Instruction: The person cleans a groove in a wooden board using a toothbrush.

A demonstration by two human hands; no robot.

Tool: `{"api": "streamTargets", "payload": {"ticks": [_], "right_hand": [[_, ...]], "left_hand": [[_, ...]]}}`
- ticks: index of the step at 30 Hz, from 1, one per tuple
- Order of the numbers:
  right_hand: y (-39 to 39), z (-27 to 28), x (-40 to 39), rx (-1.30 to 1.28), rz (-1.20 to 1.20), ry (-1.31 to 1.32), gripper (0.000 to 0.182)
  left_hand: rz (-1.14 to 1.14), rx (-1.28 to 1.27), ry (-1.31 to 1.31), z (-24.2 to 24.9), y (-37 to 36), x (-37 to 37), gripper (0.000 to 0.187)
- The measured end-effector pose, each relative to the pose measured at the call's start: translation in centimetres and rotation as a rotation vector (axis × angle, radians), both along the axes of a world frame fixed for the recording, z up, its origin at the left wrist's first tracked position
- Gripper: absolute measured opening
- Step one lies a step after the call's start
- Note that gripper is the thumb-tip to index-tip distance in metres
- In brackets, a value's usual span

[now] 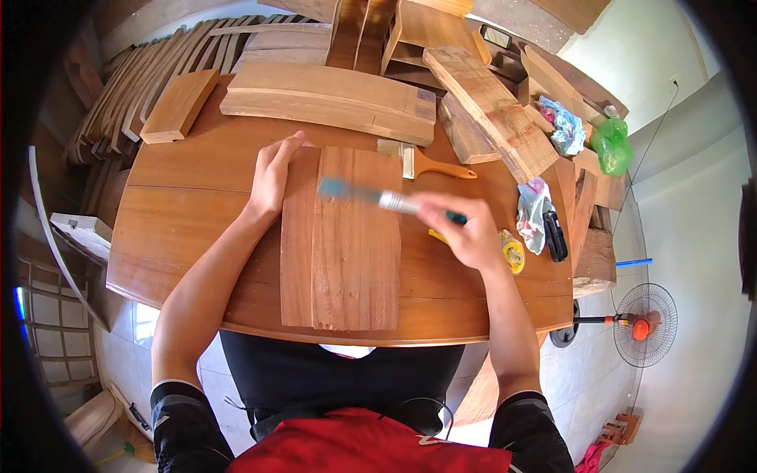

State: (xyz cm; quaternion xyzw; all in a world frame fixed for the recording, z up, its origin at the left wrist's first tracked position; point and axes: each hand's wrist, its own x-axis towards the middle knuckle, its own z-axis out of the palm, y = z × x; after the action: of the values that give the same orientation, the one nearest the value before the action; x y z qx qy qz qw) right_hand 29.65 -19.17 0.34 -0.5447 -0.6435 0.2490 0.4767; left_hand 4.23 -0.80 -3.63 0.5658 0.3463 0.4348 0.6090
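Observation:
Before me on the table stands a wooden block (356, 244), its long grained face toward me, with a stepped strip along its left side. My left hand (276, 169) grips the block's far left corner, fingers curled over the edge and partly hidden. In my right hand (467, 230) is a slim paintbrush (394, 202), held by its dark green handle. Its blue bristles, blurred by motion, overlap the upper part of the block in this view. Just beyond the block lies a wider paintbrush (441, 168) with an orange handle.
A yellow tape roll (512, 252), a crumpled cloth (534, 213) and a black tool (555, 236) lie at the right. Thick planks (327, 98) line the table's (189, 209) far side. A green plastic bag (612, 146) sits back right; a fan (645, 325) stands beyond.

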Motion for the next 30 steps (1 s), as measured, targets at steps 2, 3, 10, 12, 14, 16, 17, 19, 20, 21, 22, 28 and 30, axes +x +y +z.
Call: {"api": "streamTargets", "payload": {"ticks": [2, 3, 10, 12, 14, 16, 17, 19, 20, 21, 22, 28, 30], "right_hand": [[0.0, 0.6, -0.3, -0.04, -0.144, -0.064, 0.023], [0.4, -0.1, -0.8, 0.055, -0.118, -0.094, 0.022], [1.1, -0.1, -1.6, 0.085, -0.252, -0.213, 0.024], [0.9, -0.1, -1.8, 0.144, -0.098, -0.185, 0.024], [0.8, 0.2, -1.3, 0.1, -0.112, -0.181, 0.024], [0.9, 0.5, -1.0, 0.092, -0.2, -0.124, 0.024], [0.4, 1.1, -0.6, 0.0, -0.122, -0.159, 0.023], [0.1, 1.4, -0.1, -0.004, 0.059, -0.203, 0.023], [0.1, 1.3, -0.1, -0.006, 0.15, -0.221, 0.023], [0.1, 0.9, -0.4, 0.067, 0.021, -0.171, 0.022], [0.1, 1.3, -0.8, 0.007, -0.128, -0.134, 0.022], [-0.4, 1.9, -0.5, -0.093, 0.169, -0.143, 0.022], [-0.4, 1.0, -0.5, -0.052, -0.019, -0.081, 0.021]], "left_hand": [[-0.005, 0.014, 0.009, 0.2, 0.0, 0.2, 0.043], [-0.006, 0.014, 0.014, 0.2, 0.0, 0.1, 0.043], [0.004, -0.017, 0.018, 0.2, -0.2, 0.3, 0.042], [-0.001, 0.046, 0.009, -0.3, 0.1, 0.3, 0.043], [-0.017, 0.068, 0.012, -0.5, 0.2, 0.1, 0.043], [-0.032, 0.047, 0.008, 0.1, -0.3, 0.3, 0.043], [-0.025, 0.049, 0.012, 0.0, -0.3, 0.3, 0.043], [-0.01, 0.058, 0.021, -0.2, -0.1, 0.3, 0.043], [-0.002, 0.058, 0.021, -0.3, 0.2, 0.3, 0.043], [0.007, 0.054, 0.024, -0.6, 0.3, 0.3, 0.043], [0.016, 0.045, 0.025, -0.7, 0.3, 0.3, 0.043], [0.036, 0.049, -0.014, -0.5, -0.2, 0.6, 0.042], [-0.061, 0.027, 0.033, -0.9, 0.7, -0.2, 0.043]]}}
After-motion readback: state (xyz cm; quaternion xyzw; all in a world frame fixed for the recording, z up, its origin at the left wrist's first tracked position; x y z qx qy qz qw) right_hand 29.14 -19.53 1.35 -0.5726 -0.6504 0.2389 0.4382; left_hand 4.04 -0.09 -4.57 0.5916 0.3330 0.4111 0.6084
